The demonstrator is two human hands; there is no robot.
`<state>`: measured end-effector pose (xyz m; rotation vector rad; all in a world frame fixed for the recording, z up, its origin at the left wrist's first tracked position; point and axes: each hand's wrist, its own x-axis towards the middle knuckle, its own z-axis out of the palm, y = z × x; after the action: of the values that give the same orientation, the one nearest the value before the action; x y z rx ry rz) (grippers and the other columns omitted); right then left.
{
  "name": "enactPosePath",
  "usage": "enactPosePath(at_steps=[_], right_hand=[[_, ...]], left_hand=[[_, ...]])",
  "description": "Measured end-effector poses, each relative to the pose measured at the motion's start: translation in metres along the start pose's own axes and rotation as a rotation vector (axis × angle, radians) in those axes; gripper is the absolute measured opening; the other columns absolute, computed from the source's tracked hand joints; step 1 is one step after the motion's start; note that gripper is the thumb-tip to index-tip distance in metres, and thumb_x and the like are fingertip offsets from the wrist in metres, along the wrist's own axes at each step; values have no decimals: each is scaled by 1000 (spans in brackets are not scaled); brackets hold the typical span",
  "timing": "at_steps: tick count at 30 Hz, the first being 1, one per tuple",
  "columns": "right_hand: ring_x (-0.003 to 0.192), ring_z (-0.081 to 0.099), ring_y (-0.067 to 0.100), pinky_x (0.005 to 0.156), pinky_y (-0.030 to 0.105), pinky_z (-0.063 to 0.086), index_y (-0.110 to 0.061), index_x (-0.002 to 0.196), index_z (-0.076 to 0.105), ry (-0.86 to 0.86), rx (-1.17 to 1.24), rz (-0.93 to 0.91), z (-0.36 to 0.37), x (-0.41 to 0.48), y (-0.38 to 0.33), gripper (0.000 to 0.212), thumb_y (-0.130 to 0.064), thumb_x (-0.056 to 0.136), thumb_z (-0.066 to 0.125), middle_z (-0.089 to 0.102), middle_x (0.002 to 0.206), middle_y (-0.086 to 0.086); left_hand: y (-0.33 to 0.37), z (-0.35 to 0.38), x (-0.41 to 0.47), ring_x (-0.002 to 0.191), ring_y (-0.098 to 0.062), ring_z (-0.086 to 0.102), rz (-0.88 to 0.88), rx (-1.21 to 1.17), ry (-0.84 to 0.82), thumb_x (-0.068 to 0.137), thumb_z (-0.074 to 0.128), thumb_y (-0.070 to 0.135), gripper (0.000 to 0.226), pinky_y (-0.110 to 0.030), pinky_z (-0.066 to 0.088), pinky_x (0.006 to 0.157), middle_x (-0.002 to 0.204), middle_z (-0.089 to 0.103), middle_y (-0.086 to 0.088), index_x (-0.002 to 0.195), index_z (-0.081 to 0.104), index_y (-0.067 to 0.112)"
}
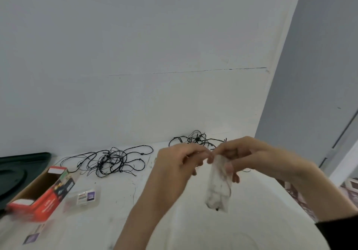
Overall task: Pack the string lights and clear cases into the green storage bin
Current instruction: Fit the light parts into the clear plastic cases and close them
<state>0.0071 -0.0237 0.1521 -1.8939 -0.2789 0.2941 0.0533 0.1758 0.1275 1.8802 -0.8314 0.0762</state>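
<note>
My two hands meet above the white table (120, 191). My right hand (244, 154) grips the top of a clear case (219, 187) that hangs down with dark string lights packed inside. At the case's top edge my left hand (182, 158) pinches with its fingertips. One loose tangle of black string lights (110, 160) lies on the table at the left. A second tangle (195, 139) lies by the wall, partly hidden behind my hands. A flat clear case with a label (83, 197) lies on the table. The dark green bin (17, 170) shows at the far left edge.
An open red and brown cardboard box (40, 193) lies beside the green bin. Another labelled clear piece (33, 236) lies near the table's front left. A white wall stands right behind the table, and a patterned surface (348, 191) shows at the right.
</note>
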Motion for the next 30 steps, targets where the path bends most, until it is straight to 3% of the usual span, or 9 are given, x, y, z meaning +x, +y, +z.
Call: enactPosePath(at_steps=[3, 6, 9, 11, 15, 18, 24, 27, 30], right_hand=[[65, 60, 20, 60, 27, 50, -3, 100, 66, 8, 446, -161, 4, 7, -4, 30, -13, 73, 75, 67, 79, 8], [64, 62, 22, 62, 28, 53, -11, 94, 69, 119, 677, -270, 17, 19, -6, 41, -22, 59, 86, 68, 77, 9], [70, 66, 24, 66, 30, 55, -7, 98, 66, 244, 815, -311, 31, 32, -11, 52, -20, 52, 89, 68, 84, 13], [79, 66, 28, 72, 31, 55, -8, 99, 64, 274, 795, -351, 40, 37, -16, 44, -16, 60, 84, 67, 92, 18], [81, 63, 27, 74, 28, 53, -10, 101, 57, 362, 683, -354, 58, 44, -28, 34, -1, 72, 73, 66, 94, 22], [78, 64, 25, 78, 29, 50, -15, 100, 56, 482, 469, -394, 72, 47, -36, 30, -10, 73, 70, 69, 93, 24], [85, 66, 9, 72, 22, 52, -35, 96, 53, 791, -212, -558, 88, 59, -37, 27, -16, 83, 66, 68, 88, -10], [72, 59, -6, 57, 5, 40, -32, 96, 56, 896, -420, -629, 89, 61, -39, 23, -14, 84, 65, 65, 84, -11], [81, 55, -5, 68, -2, 36, -25, 104, 55, 951, -539, -659, 91, 65, -39, 23, -17, 83, 61, 65, 86, -1]], left_hand=[[7, -13, 1, 40, -9, 44, -139, -302, 30, 85, 61, 7, 32, -17, 35, 41, 51, 58, 4, 70, 76, 32], [9, -15, -3, 39, -9, 43, -213, -435, 63, 89, 53, 0, 41, -14, 37, 43, 44, 54, 5, 60, 70, 22], [9, -17, -5, 49, -10, 55, -249, -539, 89, 90, 54, 6, 24, -17, 48, 52, 54, 62, 2, 81, 73, 17], [6, -19, -8, 53, -12, 61, -252, -514, 86, 90, 53, 6, 25, -21, 51, 59, 57, 64, 1, 86, 73, 22], [5, -26, -17, 59, -9, 63, -233, -369, 83, 91, 57, 19, 17, -19, 48, 60, 65, 67, 4, 93, 71, 29], [6, -32, -24, 52, -11, 59, -291, -350, 129, 86, 58, 34, 15, -20, 45, 48, 66, 65, 7, 93, 70, 29], [10, -47, -32, 55, -5, 63, -278, -187, 206, 85, 65, 24, 10, -18, 49, 59, 60, 68, 6, 93, 66, 30], [12, -56, -35, 48, -13, 63, -331, -203, 237, 85, 64, 17, 17, -25, 52, 54, 62, 67, 4, 98, 65, 29], [18, -63, -37, 38, -7, 52, -333, -123, 261, 87, 61, 18, 19, -17, 41, 40, 67, 66, 10, 99, 64, 32]])
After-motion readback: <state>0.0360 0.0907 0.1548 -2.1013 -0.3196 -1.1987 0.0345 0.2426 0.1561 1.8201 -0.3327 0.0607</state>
